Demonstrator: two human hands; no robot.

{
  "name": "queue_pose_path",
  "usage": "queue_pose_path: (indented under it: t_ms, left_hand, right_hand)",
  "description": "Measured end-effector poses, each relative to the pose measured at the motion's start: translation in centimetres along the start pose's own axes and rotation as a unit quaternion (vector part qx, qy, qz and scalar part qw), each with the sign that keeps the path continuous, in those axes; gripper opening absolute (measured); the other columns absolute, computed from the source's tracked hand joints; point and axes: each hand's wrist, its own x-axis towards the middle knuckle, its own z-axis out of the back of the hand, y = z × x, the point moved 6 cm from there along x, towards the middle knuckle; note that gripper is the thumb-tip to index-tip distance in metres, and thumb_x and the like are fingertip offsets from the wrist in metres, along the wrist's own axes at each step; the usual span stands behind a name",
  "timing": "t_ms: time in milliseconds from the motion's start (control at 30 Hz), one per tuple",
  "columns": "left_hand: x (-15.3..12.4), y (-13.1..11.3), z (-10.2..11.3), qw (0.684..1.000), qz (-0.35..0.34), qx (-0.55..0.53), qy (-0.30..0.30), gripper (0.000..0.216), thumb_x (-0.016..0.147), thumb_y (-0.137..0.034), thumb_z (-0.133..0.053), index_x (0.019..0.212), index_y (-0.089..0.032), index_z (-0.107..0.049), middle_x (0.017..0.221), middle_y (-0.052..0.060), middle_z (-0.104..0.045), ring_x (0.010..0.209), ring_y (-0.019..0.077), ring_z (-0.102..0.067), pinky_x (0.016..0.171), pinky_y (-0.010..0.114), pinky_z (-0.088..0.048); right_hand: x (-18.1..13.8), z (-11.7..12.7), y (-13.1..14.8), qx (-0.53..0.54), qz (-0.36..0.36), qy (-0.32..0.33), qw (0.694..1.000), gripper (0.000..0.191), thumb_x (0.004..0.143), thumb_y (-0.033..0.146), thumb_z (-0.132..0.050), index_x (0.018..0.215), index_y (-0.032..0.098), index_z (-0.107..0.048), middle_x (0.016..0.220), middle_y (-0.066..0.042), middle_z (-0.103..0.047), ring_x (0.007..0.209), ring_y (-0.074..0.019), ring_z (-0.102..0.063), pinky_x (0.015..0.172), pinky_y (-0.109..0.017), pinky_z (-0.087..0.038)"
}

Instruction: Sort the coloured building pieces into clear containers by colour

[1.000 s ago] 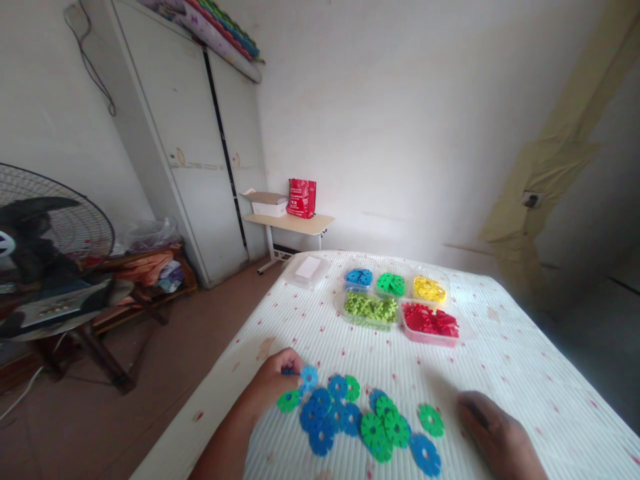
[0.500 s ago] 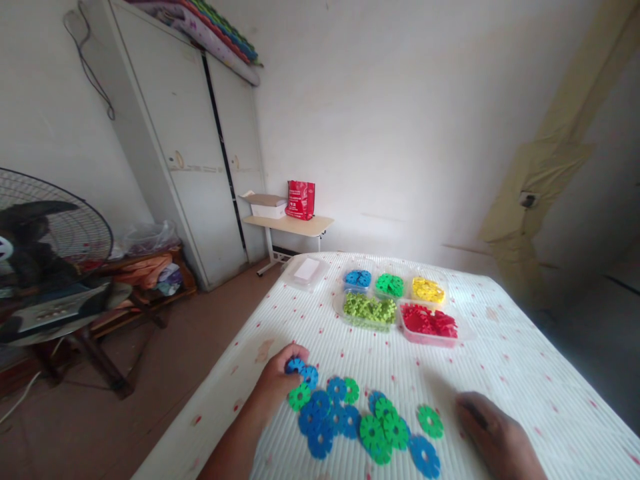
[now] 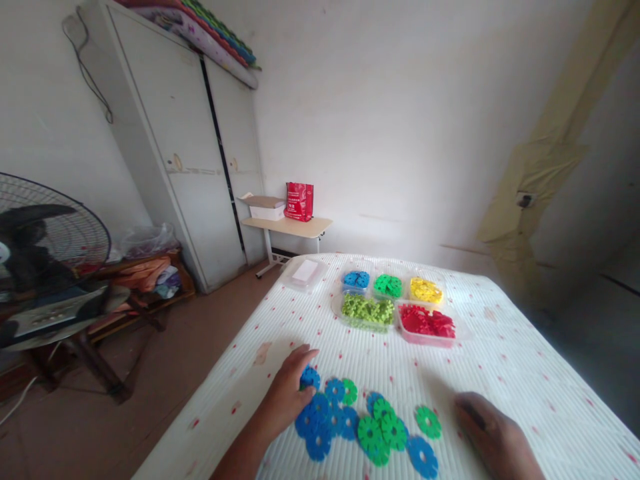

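Counter (image 3: 290, 320), white-covered: left hand (image 3: 287, 393) lay half spread around a blue snowflake disc (image 3: 311, 378); right hand (image 3: 494, 430) curled, any contents hidden; tubs (image 3: 429, 341) beyond both apparently kept colours apart.

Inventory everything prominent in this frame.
Notched plastic discs: over ten, blue and green, foreground
Clear plastic tubs: five; blue, green, yellow, lime, red contents; behind discs
Shallow plastic container: one, clear, left of tubs
Ribbed tablecloth: one, spotted white, under discs
Tall cabinet: one, pale grey, back left
Soft mats: several, multicoloured, atop cabinet
Side table: one, tan, beside cabinet
Cardboard box: one, white, on side table
Shopping bag: one, red, beside box
Caged fan: one, black, left edge
Wooden shelf: one, brown, behind fan
Left hand: one, bare, by a blue disc
Right hand: one, bare, right of discs
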Motion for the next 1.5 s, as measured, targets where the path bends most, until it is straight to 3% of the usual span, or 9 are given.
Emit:
queue_pose_path:
  t_ms: [200,367,500,567,633,767,1033,1333,1500]
  left_hand:
    - [-0.3,0.0,-0.7,0.996,-0.013,0.09,0.018,0.075,0.063,-0.011,-0.051,0.135,-0.019,-0.036,0.132,0.011,-0.047,0.122,0.0259,-0.039,0.104,0.044,-0.028]
    - [-1.1,-1.6,-1.4,0.996,0.0,0.051,0.071,0.082,0.066,-0.002,-0.041,0.142,-0.026,-0.019,0.146,0.005,-0.028,0.133,0.0208,-0.023,0.11,0.043,-0.012]
    - [-1.2,-1.8,-1.0,0.996,0.021,-0.032,0.084,0.087,0.066,-0.003,-0.04,0.143,-0.027,-0.009,0.143,0.006,-0.033,0.13,0.0174,-0.029,0.11,0.041,-0.014]
    - [-0.9,-1.3,-0.3,0.995,0.035,-0.069,0.066,0.079,0.07,-0.008,-0.042,0.143,-0.024,-0.014,0.139,0.008,-0.039,0.126,0.0178,-0.036,0.107,0.037,-0.023]
    - [-0.5,-0.7,0.3,0.996,0.039,-0.07,0.034,0.058,0.076,-0.017,-0.044,0.134,-0.021,-0.038,0.13,0.009,-0.049,0.12,0.0204,-0.043,0.103,0.036,-0.029]
    - [0.0,-0.4,0.7,0.999,0.021,0.046,-0.002,0.032,0.073,-0.023,-0.051,0.103,-0.02,-0.063,0.109,0.01,-0.06,0.105,0.0251,-0.049,0.096,0.038,-0.034]
    - [-0.4,-1.5,0.4,0.986,0.055,0.152,0.029,0.019,0.064,-0.012,-0.05,0.081,-0.02,-0.054,0.089,0.003,-0.055,0.089,0.0177,-0.051,0.077,0.026,-0.036]
    - [-0.1,-0.9,-0.2,0.996,0.074,0.024,0.049,0.031,0.058,-0.007,-0.049,0.083,-0.022,-0.06,0.083,-0.001,-0.064,0.08,0.0155,-0.056,0.072,0.023,-0.036]
    - [0.9,-1.3,1.0,0.994,0.08,-0.067,0.026,0.015,0.059,-0.012,-0.053,0.07,-0.019,-0.06,0.064,-0.003,-0.058,0.065,0.0137,-0.053,0.061,0.022,-0.037]
  right_hand:
    - [-0.1,0.1,0.1,0.006,0.003,-0.001,1.0,0.028,0.078,0.046,-0.046,0.079,0.024,-0.062,0.077,-0.002,-0.069,0.067,-0.0166,-0.064,0.061,-0.021,-0.05]
    - [-0.1,0.3,0.4,0.006,0.006,-0.014,1.0,0.028,0.078,0.046,-0.046,0.077,0.024,-0.062,0.076,-0.002,-0.069,0.066,-0.017,-0.064,0.061,-0.022,-0.05]
    - [-0.1,0.4,0.6,0.008,0.017,-0.017,1.0,0.028,0.078,0.046,-0.046,0.077,0.024,-0.063,0.075,-0.002,-0.069,0.066,-0.0167,-0.064,0.06,-0.021,-0.05]
    - [-0.1,0.5,0.7,0.005,0.018,-0.017,1.0,0.027,0.078,0.045,-0.046,0.077,0.024,-0.063,0.075,-0.002,-0.069,0.066,-0.0166,-0.064,0.06,-0.021,-0.051]
    - [-0.1,0.5,0.7,0.001,0.017,-0.017,1.0,0.027,0.078,0.045,-0.046,0.076,0.024,-0.062,0.074,-0.002,-0.069,0.065,-0.0166,-0.064,0.059,-0.021,-0.05]
    - [-0.1,0.3,0.6,0.005,0.018,-0.005,1.0,0.027,0.079,0.045,-0.045,0.078,0.024,-0.062,0.075,-0.001,-0.068,0.067,-0.0162,-0.064,0.061,-0.021,-0.05]
    - [-0.1,0.1,0.5,0.006,0.014,0.005,1.0,0.028,0.081,0.046,-0.044,0.079,0.023,-0.06,0.077,-0.003,-0.068,0.068,-0.0171,-0.063,0.062,-0.023,-0.05]
    - [-0.2,0.3,0.7,0.012,0.022,-0.017,1.0,0.026,0.08,0.044,-0.046,0.077,0.023,-0.062,0.074,-0.002,-0.067,0.065,-0.0157,-0.063,0.059,-0.021,-0.049]
    - [-0.3,0.1,0.6,0.007,0.024,-0.003,1.0,0.027,0.082,0.043,-0.043,0.077,0.023,-0.06,0.075,-0.002,-0.066,0.065,-0.0156,-0.062,0.061,-0.022,-0.049]
